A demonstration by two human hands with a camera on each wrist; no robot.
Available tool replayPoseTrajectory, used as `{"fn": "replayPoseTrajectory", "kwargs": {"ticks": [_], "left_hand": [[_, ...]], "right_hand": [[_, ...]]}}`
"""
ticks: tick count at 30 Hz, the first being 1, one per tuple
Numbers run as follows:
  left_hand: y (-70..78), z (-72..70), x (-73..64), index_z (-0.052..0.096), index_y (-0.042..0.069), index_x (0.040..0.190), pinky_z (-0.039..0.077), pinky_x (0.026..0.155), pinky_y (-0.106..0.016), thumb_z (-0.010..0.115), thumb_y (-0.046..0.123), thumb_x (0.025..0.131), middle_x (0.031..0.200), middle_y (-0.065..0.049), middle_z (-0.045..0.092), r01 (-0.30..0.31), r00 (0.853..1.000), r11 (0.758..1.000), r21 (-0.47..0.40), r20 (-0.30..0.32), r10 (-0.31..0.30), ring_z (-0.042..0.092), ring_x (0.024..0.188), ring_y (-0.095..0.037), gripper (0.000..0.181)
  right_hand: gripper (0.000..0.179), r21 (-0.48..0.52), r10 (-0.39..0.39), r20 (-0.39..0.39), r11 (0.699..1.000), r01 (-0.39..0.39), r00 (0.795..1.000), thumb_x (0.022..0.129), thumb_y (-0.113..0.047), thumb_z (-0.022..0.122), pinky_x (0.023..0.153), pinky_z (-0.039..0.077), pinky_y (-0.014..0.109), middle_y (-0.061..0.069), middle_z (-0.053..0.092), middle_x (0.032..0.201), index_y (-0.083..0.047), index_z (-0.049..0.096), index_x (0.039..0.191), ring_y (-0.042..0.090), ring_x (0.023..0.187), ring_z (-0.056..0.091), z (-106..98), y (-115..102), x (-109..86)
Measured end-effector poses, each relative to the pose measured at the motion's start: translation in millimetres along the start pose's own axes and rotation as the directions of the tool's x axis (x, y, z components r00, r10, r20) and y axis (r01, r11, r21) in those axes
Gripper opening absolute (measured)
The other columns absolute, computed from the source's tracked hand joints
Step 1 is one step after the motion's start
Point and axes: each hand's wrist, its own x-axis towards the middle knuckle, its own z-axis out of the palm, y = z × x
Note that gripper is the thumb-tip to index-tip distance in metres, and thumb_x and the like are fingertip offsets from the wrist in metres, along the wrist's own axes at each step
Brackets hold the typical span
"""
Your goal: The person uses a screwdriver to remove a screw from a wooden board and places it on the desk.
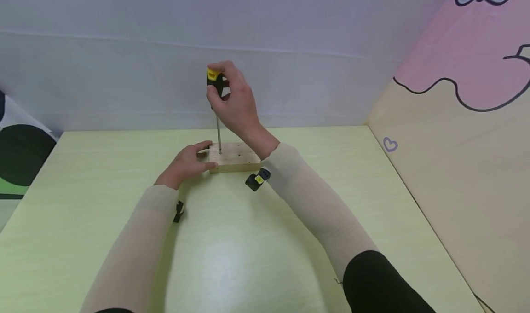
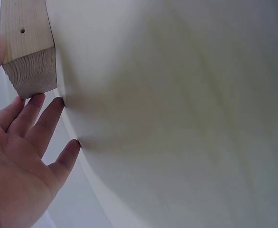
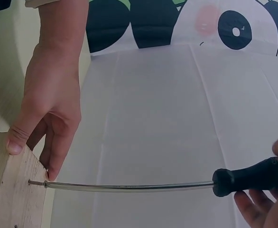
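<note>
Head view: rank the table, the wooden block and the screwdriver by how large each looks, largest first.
1. table
2. wooden block, wider than the screwdriver
3. screwdriver, long but thin, partly covered by the right hand

In the right wrist view the screwdriver runs off the right edge, so its handle end and most of the right hand are cut away. The wooden block is cropped at the left and bottom. In the left wrist view the block's top passes the frame edge (the left hand's thumb too).
</note>
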Motion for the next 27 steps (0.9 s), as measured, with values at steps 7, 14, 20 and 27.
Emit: {"fn": "replayPoseTrajectory", "kwargs": {"ticks": [7,14,20,27], "left_hand": [[1.2,3.6,-2.5,0.028,0.016,0.153,0.032,0.111,-0.056,0.070,0.035,0.087,0.154,-0.020,0.033,0.010,1.000,1.000,-0.008,-0.006,-0.010,0.040,0.138,-0.040,0.081],[1.8,4.4,-4.4,0.027,0.016,0.154,0.032,0.111,-0.056,0.070,0.037,0.087,0.154,-0.020,0.033,0.019,1.000,1.000,-0.010,-0.012,-0.019,0.040,0.137,-0.039,0.082],[1.4,3.1,-3.4,0.027,0.017,0.154,0.032,0.111,-0.056,0.070,0.037,0.087,0.155,-0.020,0.033,0.019,1.000,1.000,-0.010,-0.003,-0.019,0.039,0.138,-0.039,0.082],[0.5,2.5,-1.5,0.026,0.018,0.154,0.031,0.111,-0.056,0.069,0.037,0.087,0.155,-0.019,0.032,0.025,1.000,1.000,-0.017,0.003,-0.025,0.039,0.138,-0.039,0.082]], "right_hand": [[0.036,-0.005,0.023,0.002,1.000,-0.023,1.000,0.093,-0.014,0.062,0.070,0.052,0.015,0.016,0.052,0.117,-0.006,0.052,0.126,0.020,0.098,0.061,-3.0,0.8,-1.9],[0.036,0.051,0.007,0.016,0.999,-0.008,1.000,0.092,-0.010,0.061,0.069,0.054,0.017,0.015,0.053,0.117,-0.005,0.051,0.126,0.020,0.096,0.060,-6.6,-1.6,-3.5],[0.031,-0.003,0.021,0.054,1.000,-0.021,0.998,0.096,-0.010,0.056,0.071,0.052,0.016,0.015,0.052,0.117,-0.007,0.052,0.127,0.020,0.097,0.056,-5.7,-4.4,-2.0],[0.035,0.042,0.026,0.054,0.999,-0.028,0.998,0.095,-0.014,0.060,0.074,0.052,0.017,0.014,0.050,0.119,-0.008,0.052,0.128,0.019,0.094,0.058,-2.9,-4.9,-2.4]]}}
